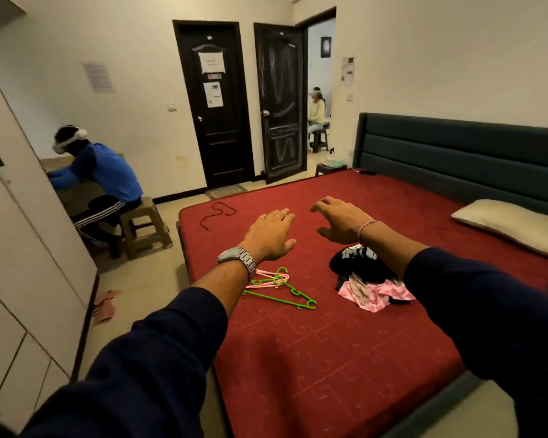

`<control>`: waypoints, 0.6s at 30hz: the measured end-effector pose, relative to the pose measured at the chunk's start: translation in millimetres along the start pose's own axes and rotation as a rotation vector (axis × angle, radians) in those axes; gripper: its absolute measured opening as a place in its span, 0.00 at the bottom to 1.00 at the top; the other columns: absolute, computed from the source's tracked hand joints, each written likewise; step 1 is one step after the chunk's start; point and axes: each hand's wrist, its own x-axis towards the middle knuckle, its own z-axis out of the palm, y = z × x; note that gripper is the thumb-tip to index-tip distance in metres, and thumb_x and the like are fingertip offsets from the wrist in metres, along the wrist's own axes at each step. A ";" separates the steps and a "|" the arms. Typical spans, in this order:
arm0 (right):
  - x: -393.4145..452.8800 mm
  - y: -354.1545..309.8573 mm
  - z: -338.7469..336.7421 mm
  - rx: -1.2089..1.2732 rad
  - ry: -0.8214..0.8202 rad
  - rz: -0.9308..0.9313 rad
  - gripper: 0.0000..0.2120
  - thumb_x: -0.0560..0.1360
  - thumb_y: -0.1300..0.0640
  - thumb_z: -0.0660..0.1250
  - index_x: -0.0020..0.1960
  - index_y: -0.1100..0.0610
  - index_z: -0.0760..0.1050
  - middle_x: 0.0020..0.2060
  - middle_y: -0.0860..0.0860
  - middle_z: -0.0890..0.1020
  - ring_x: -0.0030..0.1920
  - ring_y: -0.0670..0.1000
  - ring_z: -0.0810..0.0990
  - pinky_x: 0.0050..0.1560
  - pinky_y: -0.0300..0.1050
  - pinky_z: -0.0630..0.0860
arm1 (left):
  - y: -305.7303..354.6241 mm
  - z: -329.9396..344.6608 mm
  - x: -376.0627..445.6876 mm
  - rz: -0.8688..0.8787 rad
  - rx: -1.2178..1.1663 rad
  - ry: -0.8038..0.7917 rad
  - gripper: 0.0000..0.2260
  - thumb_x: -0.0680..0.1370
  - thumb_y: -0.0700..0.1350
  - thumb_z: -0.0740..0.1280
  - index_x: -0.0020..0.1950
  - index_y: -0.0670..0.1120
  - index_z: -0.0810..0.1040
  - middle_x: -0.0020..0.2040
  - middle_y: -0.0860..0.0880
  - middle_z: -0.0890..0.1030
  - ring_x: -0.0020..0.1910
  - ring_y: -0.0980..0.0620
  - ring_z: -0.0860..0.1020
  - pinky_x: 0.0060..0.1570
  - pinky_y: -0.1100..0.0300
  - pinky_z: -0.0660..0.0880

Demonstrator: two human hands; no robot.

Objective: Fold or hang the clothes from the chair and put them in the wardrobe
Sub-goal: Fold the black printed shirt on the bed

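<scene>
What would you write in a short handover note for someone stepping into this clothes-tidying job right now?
Left hand and right hand: both open, empty, held out over the bed.
Clothes pile, black and pink, lies unfolded on the bed.
Green hanger and pink hanger lie beside it, unused.
Wardrobe stands at left.
Done: nothing folded or hung.
Left: fold or hang each garment, then put it in the wardrobe.
</scene>
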 end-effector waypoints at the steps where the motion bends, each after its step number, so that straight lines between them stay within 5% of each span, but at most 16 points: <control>1: 5.0 7.7 8.6 0.001 -0.014 0.010 0.28 0.77 0.51 0.70 0.74 0.52 0.66 0.71 0.54 0.70 0.66 0.57 0.74 0.63 0.56 0.75 | 0.3 8.2 9.9 0.010 -0.009 -0.011 0.31 0.80 0.55 0.65 0.80 0.45 0.59 0.80 0.43 0.60 0.77 0.44 0.62 0.74 0.46 0.63; 18: 99.5 220.4 170.3 0.088 -0.287 0.206 0.21 0.80 0.55 0.66 0.71 0.58 0.68 0.66 0.59 0.71 0.65 0.62 0.74 0.62 0.57 0.72 | 31.6 189.6 228.7 0.088 -0.267 -0.204 0.29 0.81 0.54 0.64 0.78 0.43 0.61 0.78 0.43 0.65 0.75 0.42 0.66 0.69 0.44 0.68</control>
